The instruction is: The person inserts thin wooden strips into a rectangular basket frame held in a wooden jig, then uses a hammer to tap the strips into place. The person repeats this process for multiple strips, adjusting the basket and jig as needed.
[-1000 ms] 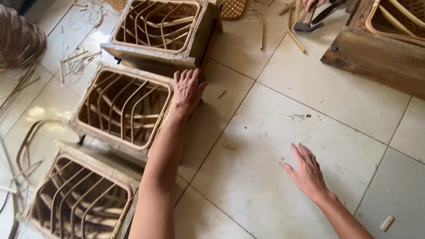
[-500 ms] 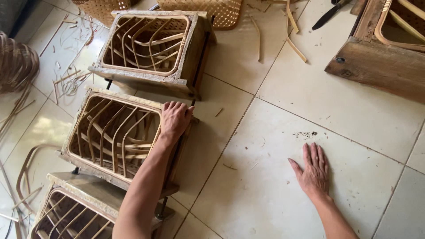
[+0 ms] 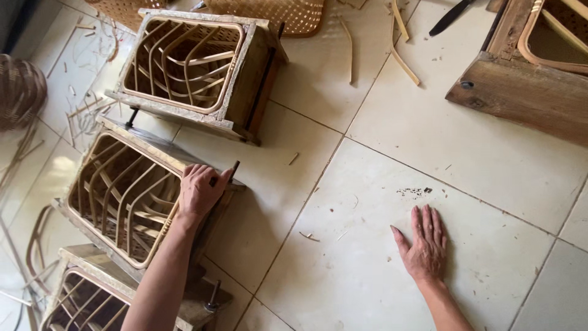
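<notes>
Head view: left hand (image 3: 199, 190) curls over the top right edge of the middle basket frame (image 3: 131, 196), fingers closed on the wood rim; a second ago it lay flatter on that corner. Right hand (image 3: 425, 245) lies flat on the floor tile (image 3: 490, 165), fingers spread, holding nothing, as before. Another basket frame (image 3: 196, 70) sits at 12 o'clock from the held one, a third (image 3: 92, 300) at 6 o'clock. Wooden block (image 3: 520, 92) at upper right.

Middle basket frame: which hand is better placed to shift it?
Left. The left hand already rests on the right rim of the middle basket frame, fingers curled over its edge. The right hand lies flat on the floor tile, well apart from any frame.
</notes>
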